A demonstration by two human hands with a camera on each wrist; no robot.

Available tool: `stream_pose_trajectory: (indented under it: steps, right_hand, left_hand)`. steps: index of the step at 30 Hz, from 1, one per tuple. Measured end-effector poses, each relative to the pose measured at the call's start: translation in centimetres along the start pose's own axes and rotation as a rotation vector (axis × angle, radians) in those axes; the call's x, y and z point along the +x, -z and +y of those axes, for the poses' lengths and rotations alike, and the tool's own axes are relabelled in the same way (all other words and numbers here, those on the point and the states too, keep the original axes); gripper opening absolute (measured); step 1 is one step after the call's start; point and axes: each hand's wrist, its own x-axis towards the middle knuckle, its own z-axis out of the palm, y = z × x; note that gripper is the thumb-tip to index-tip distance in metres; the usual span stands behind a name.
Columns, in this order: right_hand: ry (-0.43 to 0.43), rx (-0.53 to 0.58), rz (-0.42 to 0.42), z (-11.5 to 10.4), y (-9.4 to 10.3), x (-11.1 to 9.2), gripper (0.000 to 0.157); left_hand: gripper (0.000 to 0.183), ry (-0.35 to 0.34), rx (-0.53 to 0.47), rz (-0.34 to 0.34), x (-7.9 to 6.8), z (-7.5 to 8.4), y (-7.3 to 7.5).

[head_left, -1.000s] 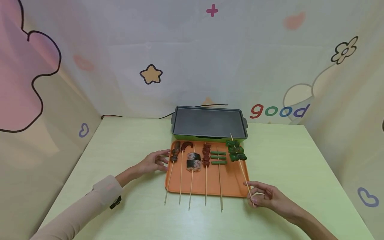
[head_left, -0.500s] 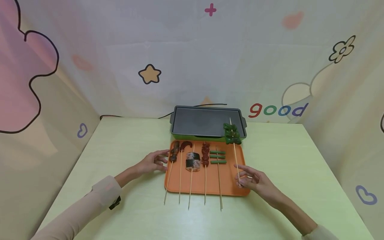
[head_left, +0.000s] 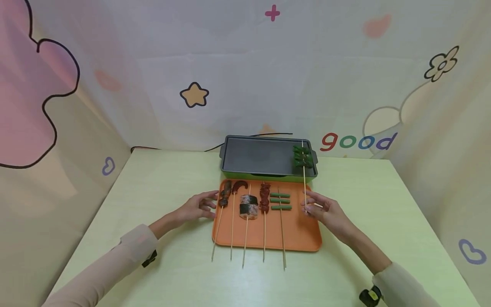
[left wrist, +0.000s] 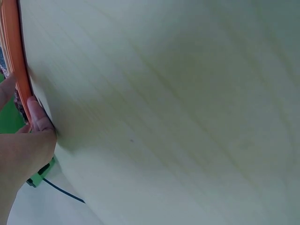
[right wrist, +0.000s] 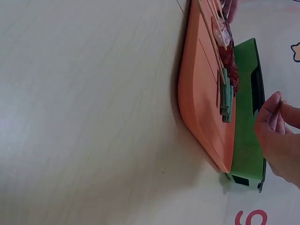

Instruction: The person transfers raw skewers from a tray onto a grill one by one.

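Moved: the thin wooden skewer of glossy dark-green leafy pieces is now farther back, its food over the right end of the dark-grey rectangular griddle with a green base; half a second ago it overlapped the front edge. Contact with the plate: cannot tell.

The right hand travels with it, now at the right rim of the orange rectangular tray. Thumb and fingertips pinch the stick's bare end, presumably to keep clear of the food and gain reach.

The left hand stays put: fingers loosely bent and apart, touching the tray's left edge without visibly wrapping it, probably steadying it.

Five other loaded wooden skewers, unchanged, lie side by side on the tray. Their bare ends overhang its front edge, likely so each can be lifted by the stick alone. Tray sits directly before the griddle, on the pale wood-grained table
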Motion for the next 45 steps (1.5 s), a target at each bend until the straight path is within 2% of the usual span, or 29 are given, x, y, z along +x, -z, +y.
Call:
stream_pose_trajectory:
  steps: [7, 15, 27, 38, 42, 45]
  right_hand:
    - [-0.026, 0.065, -0.025, -0.9, 1.0, 1.8, 0.063]
    - [-0.093, 0.113, -0.018, -0.6, 1.5, 2.0, 0.066]
    - [-0.119, 0.193, 0.014, 0.4, 2.0, 3.0, 0.066]
    - [-0.167, 0.16, 0.018, 0.6, 2.6, 1.9, 0.063]
    - [-0.181, 0.153, 0.013, 0.7, 2.6, 0.9, 0.061]
    - [-0.191, 0.191, -0.002, 0.9, 2.5, -0.1, 0.06]
  left_hand:
    - [0.077, -0.016, 0.002, 0.008, 0.2, -0.1, 0.1]
    - [0.08, 0.006, -0.019, 0.006, 0.1, -0.2, -0.1]
    - [0.075, 0.014, -0.028, 0.001, 0.0, -0.2, 0.0]
    - [0.077, -0.016, -0.084, -0.011, -0.3, -0.2, 0.0]
    - [0.077, -0.01, -0.082, -0.01, -0.3, -0.1, -0.1]
    - [0.077, 0.001, -0.069, -0.006, -0.3, 0.0, -0.1]
